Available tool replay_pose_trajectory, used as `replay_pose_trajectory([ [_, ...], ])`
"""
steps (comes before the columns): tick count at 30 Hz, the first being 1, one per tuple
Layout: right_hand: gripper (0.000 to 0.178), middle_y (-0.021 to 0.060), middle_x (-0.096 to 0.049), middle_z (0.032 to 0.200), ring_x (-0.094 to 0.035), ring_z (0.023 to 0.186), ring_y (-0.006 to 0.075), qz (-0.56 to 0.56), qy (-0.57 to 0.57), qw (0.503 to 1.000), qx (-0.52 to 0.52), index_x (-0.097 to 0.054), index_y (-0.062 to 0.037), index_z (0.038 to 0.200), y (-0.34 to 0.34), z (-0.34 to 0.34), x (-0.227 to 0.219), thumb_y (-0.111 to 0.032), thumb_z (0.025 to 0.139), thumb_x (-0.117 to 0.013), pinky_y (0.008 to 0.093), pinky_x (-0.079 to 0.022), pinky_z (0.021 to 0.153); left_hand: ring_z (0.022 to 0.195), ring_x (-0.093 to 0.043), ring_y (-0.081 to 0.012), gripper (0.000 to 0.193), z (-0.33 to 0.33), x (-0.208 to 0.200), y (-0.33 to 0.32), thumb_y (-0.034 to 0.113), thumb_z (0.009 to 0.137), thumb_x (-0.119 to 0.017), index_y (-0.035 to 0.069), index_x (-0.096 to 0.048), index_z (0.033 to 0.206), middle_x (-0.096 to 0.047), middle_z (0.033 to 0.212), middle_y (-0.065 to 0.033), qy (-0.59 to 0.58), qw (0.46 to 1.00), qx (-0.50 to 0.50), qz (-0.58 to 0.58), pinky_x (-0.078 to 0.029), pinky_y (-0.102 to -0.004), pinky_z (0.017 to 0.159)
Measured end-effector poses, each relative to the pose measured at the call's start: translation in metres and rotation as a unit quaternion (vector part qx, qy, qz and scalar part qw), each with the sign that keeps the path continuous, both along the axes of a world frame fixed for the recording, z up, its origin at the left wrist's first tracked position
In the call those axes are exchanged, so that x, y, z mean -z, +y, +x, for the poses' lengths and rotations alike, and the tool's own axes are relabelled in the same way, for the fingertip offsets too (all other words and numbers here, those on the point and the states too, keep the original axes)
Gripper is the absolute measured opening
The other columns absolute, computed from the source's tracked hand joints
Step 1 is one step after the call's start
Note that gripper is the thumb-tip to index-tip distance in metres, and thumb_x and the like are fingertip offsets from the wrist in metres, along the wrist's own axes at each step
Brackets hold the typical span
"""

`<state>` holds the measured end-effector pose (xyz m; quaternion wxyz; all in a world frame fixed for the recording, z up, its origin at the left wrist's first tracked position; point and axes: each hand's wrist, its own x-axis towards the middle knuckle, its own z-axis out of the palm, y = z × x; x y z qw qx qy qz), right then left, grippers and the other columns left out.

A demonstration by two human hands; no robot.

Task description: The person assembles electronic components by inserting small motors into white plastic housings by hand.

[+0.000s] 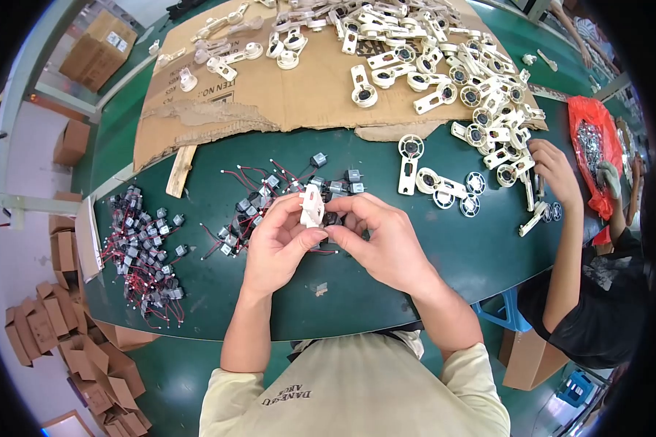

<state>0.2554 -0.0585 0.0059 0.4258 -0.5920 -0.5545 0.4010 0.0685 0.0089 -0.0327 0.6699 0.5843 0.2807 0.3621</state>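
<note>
Both hands (277, 244) grasp one white plastic part (312, 206). Its long axis points toward the far edge of the counter (361, 306); tilt unclear.

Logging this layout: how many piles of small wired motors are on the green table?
2: the left pile, near the table's left end; the middle pile, partly hidden behind the left hand and right hand.

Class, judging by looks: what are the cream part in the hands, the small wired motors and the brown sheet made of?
Cream part: probably moulded plastic, smooth, evenly coloured. 
Motors: seemingly metal casings, grey with bright glints. 
Brown sheet: matte cardboard, its near edge torn and ragged.
</note>
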Motion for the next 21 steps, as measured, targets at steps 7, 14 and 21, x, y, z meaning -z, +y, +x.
replay_pose_trajectory([
  [7, 0.024, 0.0067, -0.064, 0.099, -0.065, 0.084, 0.0115, 0.044, 0.122, 0.990, 0.050, -0.060, 0.0042, 0.108, 0.001, -0.010, 0.011, 0.003, 0.086, -0.070, 0.0279, -0.058, 0.076, 0.110, -0.061, -0.0165, 0.043, 0.003, -0.001, -0.005, -0.004, 0.090, -0.066, -0.005, -0.048, 0.129, -0.062, 0.120, -0.0113, -0.041, 0.996, 0.003, -0.082, -0.053, -0.0315, 0.093],
  [14, 0.026, 0.0131, -0.065, 0.098, -0.072, 0.081, 0.0217, 0.133, 0.100, 0.984, 0.058, -0.057, 0.0011, 0.108, 0.002, -0.015, 0.023, 0.000, 0.086, -0.071, 0.0318, -0.058, 0.070, 0.107, -0.063, -0.0161, 0.037, 0.004, -0.002, -0.006, 0.004, 0.096, -0.063, -0.005, -0.050, 0.130, -0.064, 0.119, -0.0110, -0.037, 0.995, -0.023, -0.086, -0.053, -0.0301, 0.093],
  [21, 0.028, 0.0122, -0.063, 0.098, -0.065, 0.076, 0.0215, 0.110, -0.024, 0.993, 0.029, -0.059, -0.0034, 0.113, 0.003, -0.019, 0.016, 0.001, 0.086, -0.068, 0.0319, -0.054, 0.066, 0.113, -0.060, -0.0158, 0.042, 0.007, -0.006, -0.008, 0.003, 0.094, -0.064, -0.002, -0.051, 0.134, -0.061, 0.121, -0.0075, -0.031, 0.992, -0.046, -0.115, -0.050, -0.0312, 0.097],
])
